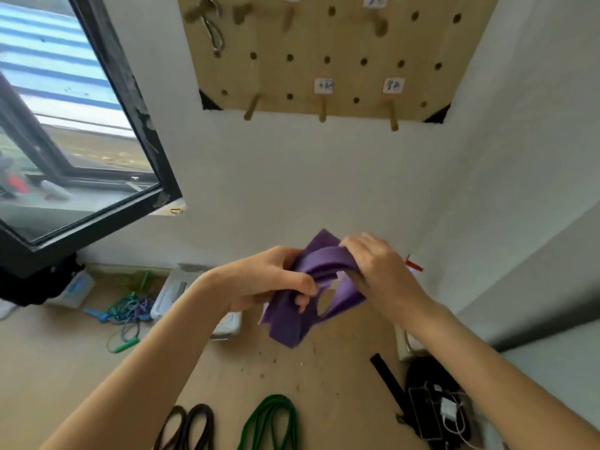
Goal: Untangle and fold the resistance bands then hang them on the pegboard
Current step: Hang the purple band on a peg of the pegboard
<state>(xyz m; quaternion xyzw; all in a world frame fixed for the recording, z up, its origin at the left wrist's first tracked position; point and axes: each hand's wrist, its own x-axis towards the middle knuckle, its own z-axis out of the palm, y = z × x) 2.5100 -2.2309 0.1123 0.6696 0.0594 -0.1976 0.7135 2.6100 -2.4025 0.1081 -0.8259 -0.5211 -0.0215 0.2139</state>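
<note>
**Purple band held in both hands below the pegboard**

I see the pegboard (pixel 324 50) mounted on the far wall, with wooden pegs (pixel 322 110) projecting along its lower edge. Bare white wall lies between board and hands. An open window frame (pixel 139 125) juts in at left; a second wall closes the right side.

My left hand (pixel 269 280) and right hand (pixel 378 267) hold the purple band (pixel 292 323) mid-air, well below the pegs. Left fingers curl round the bunched left part, thumb on top. Right fingers curl over a folded ridge at upper right. Loose folds hang beneath both hands.

On the near floor lie a green band (pixel 271 423) and a black band (pixel 188 427).
</note>
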